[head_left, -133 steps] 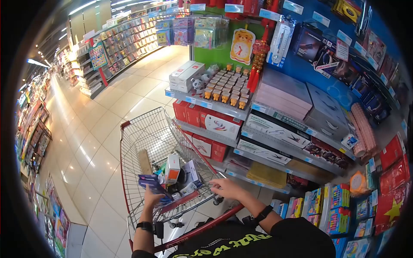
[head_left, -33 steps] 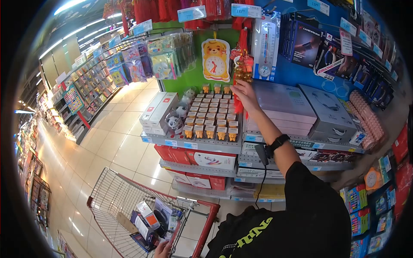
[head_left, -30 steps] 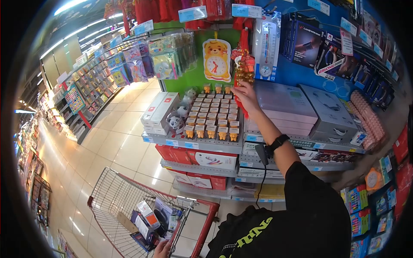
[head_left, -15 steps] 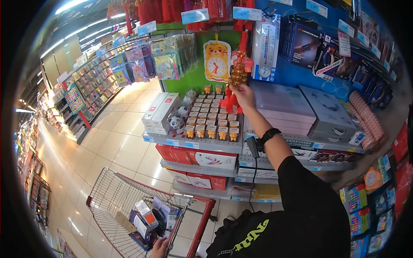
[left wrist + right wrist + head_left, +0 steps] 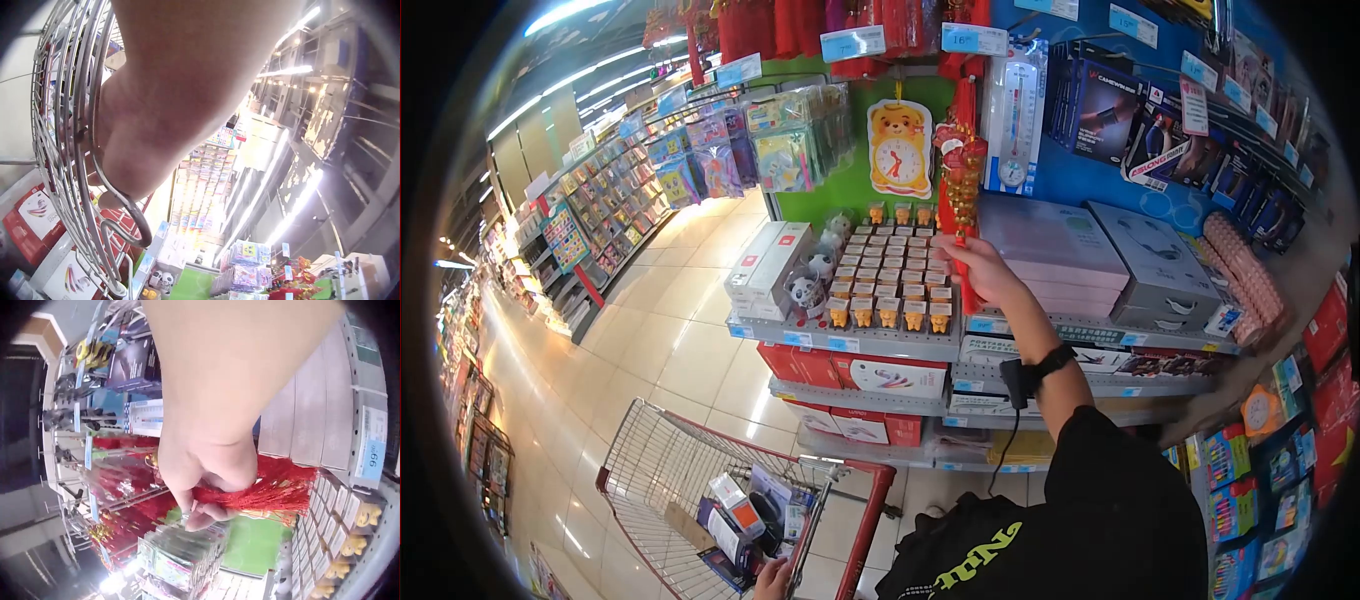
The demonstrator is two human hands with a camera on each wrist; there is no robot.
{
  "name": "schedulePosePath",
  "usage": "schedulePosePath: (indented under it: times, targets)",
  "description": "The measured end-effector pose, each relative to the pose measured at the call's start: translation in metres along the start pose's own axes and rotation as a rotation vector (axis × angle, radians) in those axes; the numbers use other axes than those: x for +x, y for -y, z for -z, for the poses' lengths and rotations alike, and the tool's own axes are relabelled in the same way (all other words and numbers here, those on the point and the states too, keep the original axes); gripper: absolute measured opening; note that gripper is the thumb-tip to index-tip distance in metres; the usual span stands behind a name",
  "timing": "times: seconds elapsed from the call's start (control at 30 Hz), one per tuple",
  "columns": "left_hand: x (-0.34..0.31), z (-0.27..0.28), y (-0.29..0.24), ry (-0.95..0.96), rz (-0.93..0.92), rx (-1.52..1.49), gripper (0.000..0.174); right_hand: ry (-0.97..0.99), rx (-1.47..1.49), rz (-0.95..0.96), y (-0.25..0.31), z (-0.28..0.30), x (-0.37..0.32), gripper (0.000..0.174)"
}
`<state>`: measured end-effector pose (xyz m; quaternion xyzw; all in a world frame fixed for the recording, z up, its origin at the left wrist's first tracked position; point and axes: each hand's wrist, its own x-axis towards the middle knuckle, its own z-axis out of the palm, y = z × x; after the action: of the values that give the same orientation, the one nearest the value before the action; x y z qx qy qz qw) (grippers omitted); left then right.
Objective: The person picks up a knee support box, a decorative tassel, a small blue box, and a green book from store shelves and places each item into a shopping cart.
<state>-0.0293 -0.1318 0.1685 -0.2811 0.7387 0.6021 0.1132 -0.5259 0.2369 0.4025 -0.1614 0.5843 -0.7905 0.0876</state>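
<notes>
The right hand (image 5: 983, 272) grips the red tassel of a hanging ornament with gold beads (image 5: 963, 200), in front of the green back panel. From the right wrist view, its fingers curl round the red strands (image 5: 269, 490). Low in the head view, the left hand (image 5: 773, 579) is at the side of the shopping cart (image 5: 730, 440). Seen from the left wrist, that hand (image 5: 147, 134) has its fingers hooked over the cart's wire rim (image 5: 94, 81). Boxes and packages, among them a white and orange box (image 5: 738, 507), lie in the cart.
Rows of small bear figures (image 5: 887, 313) stand on the shelf below the ornament, with white boxes (image 5: 767, 270) at their left and pale flat boxes (image 5: 1055, 250) at their right. A bear clock card (image 5: 900, 150) hangs behind. Tiled floor (image 5: 630, 330) extends at the left.
From over the cart, the right hand has moved up to the ornament, which hangs straighter than half a second ago. The left hand has let go of a purple package; the cart stands lower in view.
</notes>
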Motion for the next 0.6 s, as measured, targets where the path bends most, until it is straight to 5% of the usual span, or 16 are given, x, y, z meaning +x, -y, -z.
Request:
schedulePosePath:
  times: [0.17, 0.6]
  targets:
    - [-0.008, -0.001, -0.019, -0.017, 0.015, -0.042, 0.034, 0.014, -0.243, 0.028, -0.009, 0.015, -0.009, 0.03]
    - [0.02, 0.024, -0.006, -0.057, 0.078, -0.175, 0.031, -0.12, -0.085, 0.228, -0.027, -0.002, -0.035, 0.029]
